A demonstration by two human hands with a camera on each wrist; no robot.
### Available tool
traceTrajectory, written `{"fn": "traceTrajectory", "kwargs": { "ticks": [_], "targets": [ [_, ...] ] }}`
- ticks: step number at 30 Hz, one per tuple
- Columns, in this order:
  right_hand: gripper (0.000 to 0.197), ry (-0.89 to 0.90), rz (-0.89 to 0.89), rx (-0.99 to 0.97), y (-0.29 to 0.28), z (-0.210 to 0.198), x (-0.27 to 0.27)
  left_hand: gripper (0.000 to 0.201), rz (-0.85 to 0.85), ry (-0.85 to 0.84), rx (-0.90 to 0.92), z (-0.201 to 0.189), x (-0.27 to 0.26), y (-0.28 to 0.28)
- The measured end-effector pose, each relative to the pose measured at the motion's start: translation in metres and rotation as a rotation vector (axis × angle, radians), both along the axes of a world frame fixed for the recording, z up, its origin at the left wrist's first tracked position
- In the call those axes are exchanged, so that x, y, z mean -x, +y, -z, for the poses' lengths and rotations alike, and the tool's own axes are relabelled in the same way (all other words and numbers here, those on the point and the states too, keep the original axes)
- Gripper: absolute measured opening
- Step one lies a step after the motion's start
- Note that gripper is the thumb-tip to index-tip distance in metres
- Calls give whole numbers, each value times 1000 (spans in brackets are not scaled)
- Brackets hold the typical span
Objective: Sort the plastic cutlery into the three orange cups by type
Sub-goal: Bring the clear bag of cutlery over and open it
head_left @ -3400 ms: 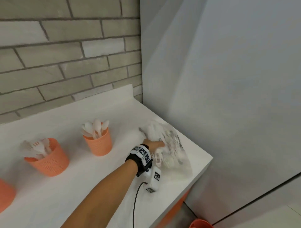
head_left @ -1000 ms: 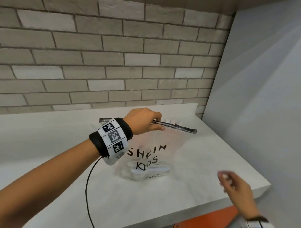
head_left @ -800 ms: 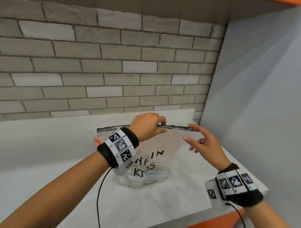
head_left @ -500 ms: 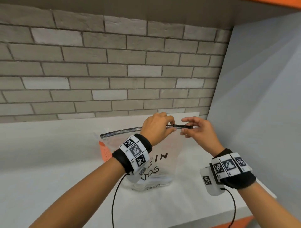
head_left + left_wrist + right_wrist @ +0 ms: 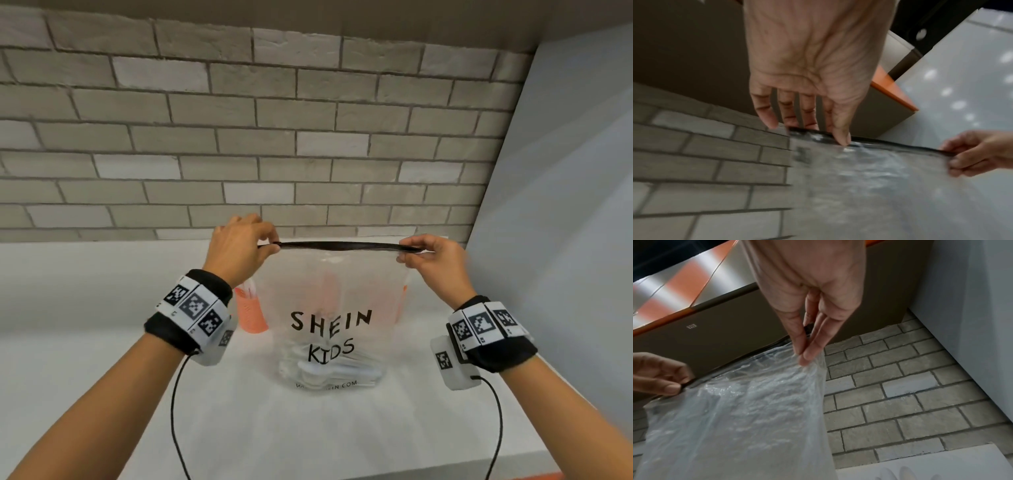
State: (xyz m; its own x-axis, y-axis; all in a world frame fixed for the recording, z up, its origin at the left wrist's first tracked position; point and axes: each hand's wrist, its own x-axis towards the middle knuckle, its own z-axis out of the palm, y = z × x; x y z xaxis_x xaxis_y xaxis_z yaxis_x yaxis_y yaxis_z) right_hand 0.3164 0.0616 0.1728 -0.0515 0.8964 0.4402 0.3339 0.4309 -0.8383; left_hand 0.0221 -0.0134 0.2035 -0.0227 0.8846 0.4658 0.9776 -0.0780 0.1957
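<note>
Now, head view: both hands hold a clear bag [image 5: 329,318] upright at centre frame, its base on the white counter [image 5: 102,342]. Left hand [image 5: 239,248] pinches the dark zip strip [image 5: 339,245] at its left end, right hand [image 5: 433,262] at its right end. Half a second ago the hands sat close together at the strip's right end; they are now spread to opposite ends, so the zip has probably just been slid, though whether the mouth is open I cannot tell. White cutlery [image 5: 329,368] lies heaped in the bag's bottom. One orange cup [image 5: 250,313] stands left of and behind the bag; orange tints show through the plastic.

Left wrist view: thumb and fingers clamped on the strip [image 5: 890,144], upper centre; right hand [image 5: 978,152] grips at the right edge.

Right wrist view: fingertips [image 5: 809,352] pressed together on crumpled plastic [image 5: 740,418] just below the strip; left hand [image 5: 657,374] at left edge.

Sorting judged not resumed until cutlery comes out.
</note>
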Motion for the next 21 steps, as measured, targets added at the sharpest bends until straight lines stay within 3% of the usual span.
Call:
{"fn": "traceTrajectory", "kwargs": {
  "ticks": [5, 9, 12, 16, 18, 21],
  "targets": [
    [21, -26, -7, -28, 5, 1, 7, 13, -25, -126, 83, 0, 33, -13],
    [9, 2, -25, -63, -2, -4, 13, 31, 97, -302, 112, -5, 10, -13],
    [12, -11, -1, -71, -4, -7, 13, 28, 42, -195, 91, -4, -11, -3],
    [10, -87, 46, -17, -3, -10, 10, 25, -16, 10, 296, 0, -28, 5],
    [21, -184, 51, 63, -5, -13, 7, 21, -8, 47, 318, 2, -34, 6],
    [21, -583, 88, 173, -11, -14, 8, 22, -11, -13, 154, 7, -43, 8]
  ]
}}
